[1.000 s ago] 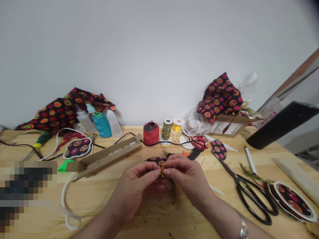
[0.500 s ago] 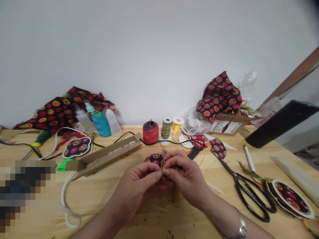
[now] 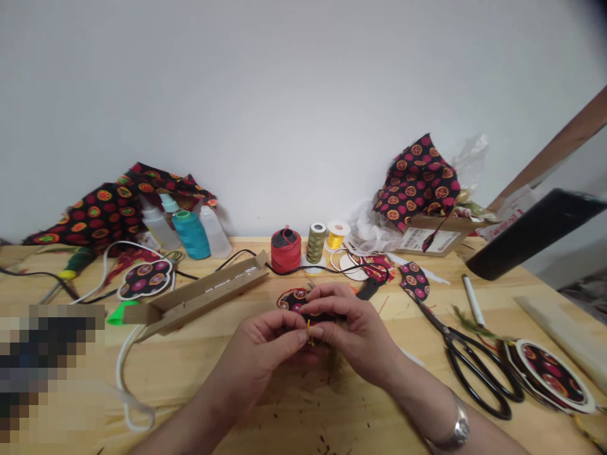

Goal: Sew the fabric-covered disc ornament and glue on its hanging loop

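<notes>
My left hand (image 3: 270, 347) pinches a small yellow cord (image 3: 310, 332) between thumb and forefinger at the lower middle. From the other side my right hand (image 3: 348, 328) meets it, thumb at the cord and forefinger now lifted a little above. Just behind my fingers lies a dark patterned fabric piece (image 3: 293, 299) with a red edge, partly hidden by my hands. Something greenish, like a tassel, hangs blurred below my right hand.
Black scissors (image 3: 478, 366) and a round fabric-covered piece (image 3: 554, 376) lie at the right. Behind stand a red spool (image 3: 286, 251), a green spool (image 3: 317, 243) and a yellow spool (image 3: 336, 237). A long cardboard tray (image 3: 203, 297) and a teal spool (image 3: 191, 235) are at the left.
My right forefinger and the fingers beside it have lifted and shifted slightly left, away from the thumb. My left hand has hardly moved.
</notes>
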A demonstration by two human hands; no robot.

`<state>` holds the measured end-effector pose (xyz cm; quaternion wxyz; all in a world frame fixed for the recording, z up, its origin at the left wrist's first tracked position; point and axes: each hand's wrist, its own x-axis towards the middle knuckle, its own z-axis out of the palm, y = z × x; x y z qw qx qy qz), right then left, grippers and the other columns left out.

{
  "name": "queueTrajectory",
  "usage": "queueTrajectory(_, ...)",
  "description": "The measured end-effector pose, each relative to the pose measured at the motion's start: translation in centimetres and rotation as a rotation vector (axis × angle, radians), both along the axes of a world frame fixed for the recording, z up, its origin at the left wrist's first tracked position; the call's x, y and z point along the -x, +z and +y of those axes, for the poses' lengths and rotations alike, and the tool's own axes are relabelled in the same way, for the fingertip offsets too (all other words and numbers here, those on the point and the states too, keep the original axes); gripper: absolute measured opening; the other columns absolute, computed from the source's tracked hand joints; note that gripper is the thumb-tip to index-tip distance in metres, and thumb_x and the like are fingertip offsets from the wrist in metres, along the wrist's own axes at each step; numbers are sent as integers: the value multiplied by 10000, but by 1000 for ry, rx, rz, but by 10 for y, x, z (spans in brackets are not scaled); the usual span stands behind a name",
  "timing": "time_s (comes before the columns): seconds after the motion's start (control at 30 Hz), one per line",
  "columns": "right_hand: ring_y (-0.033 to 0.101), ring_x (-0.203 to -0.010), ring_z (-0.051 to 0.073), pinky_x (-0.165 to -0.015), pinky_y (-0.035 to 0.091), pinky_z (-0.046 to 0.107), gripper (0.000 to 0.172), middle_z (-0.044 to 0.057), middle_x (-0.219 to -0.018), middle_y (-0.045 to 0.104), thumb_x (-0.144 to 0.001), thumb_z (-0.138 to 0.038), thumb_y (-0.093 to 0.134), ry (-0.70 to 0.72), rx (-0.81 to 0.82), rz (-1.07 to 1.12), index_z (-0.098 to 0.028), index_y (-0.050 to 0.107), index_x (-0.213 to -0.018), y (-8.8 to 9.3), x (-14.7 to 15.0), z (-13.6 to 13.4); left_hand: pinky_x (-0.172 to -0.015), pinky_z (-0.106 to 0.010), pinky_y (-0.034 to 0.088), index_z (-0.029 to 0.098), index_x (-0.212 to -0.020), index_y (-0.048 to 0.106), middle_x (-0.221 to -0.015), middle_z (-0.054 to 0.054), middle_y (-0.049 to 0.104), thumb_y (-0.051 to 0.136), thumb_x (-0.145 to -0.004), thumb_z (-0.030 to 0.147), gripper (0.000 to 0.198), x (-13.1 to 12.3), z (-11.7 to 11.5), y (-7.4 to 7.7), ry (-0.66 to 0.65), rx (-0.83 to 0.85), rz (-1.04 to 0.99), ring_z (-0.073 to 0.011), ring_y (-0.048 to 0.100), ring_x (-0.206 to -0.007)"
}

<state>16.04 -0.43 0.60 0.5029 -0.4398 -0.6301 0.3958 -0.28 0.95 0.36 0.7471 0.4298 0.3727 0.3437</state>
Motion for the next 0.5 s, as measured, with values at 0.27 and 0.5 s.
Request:
queueTrajectory(0.27,527,-957,196,-891,395,388,115,30,-889,601,-642,-121,723,-24,49,63,-226,703,-685,2,1,1,-637,-229,527,165,-669,690,-662,24,636,705,-684,216,55,0,-1,3,4,3,36,-113,610,-639)
queueTrajectory(0.5,535,-932,192,-867,401,378,102,29,-856,602,-655,-117,700,-52,54,52,-213,688,-622,2,0,0,-650,-257,533,167,-676,689,-685,22,633,706,-684,218,55,0,0,3,13,4,27,-120,611,-633)
